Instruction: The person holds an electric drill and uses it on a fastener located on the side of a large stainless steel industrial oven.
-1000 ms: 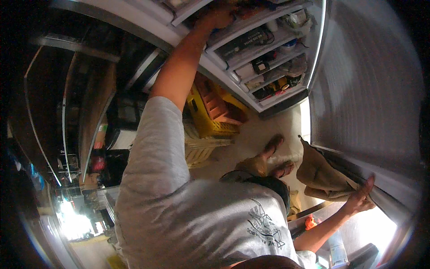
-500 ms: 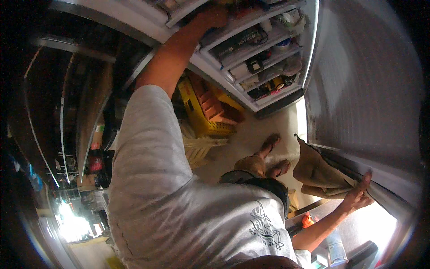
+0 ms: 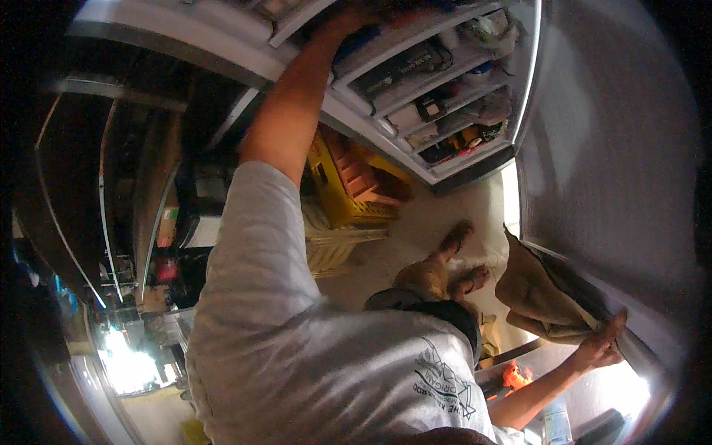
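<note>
My left arm stretches up to a white shelved unit (image 3: 393, 111). The left hand (image 3: 345, 22) is inside one of its upper compartments, in shadow, and its fingers cannot be made out. Dark and reddish items lie beside it there. Low on the right, my right hand (image 3: 602, 343) is closed round the lower edge of a large grey ribbed panel (image 3: 593, 148). A brown cloth (image 3: 545, 297) hangs along that edge, right against the hand. Whether the fingers pinch the cloth as well, I cannot tell.
Lower shelves hold a black box (image 3: 404, 74), a clear plastic bag (image 3: 491, 33) and small items. Beneath the unit stands a yellow crate (image 3: 334, 185) with orange pieces. Dark shelving (image 3: 111, 200) rises on the left. An orange object (image 3: 515, 377) sits near my right forearm.
The view has shifted slightly, so the unit and panel sit a little further right and lower. Both hands stay at the same places, left in the compartment, right on the panel edge.
</note>
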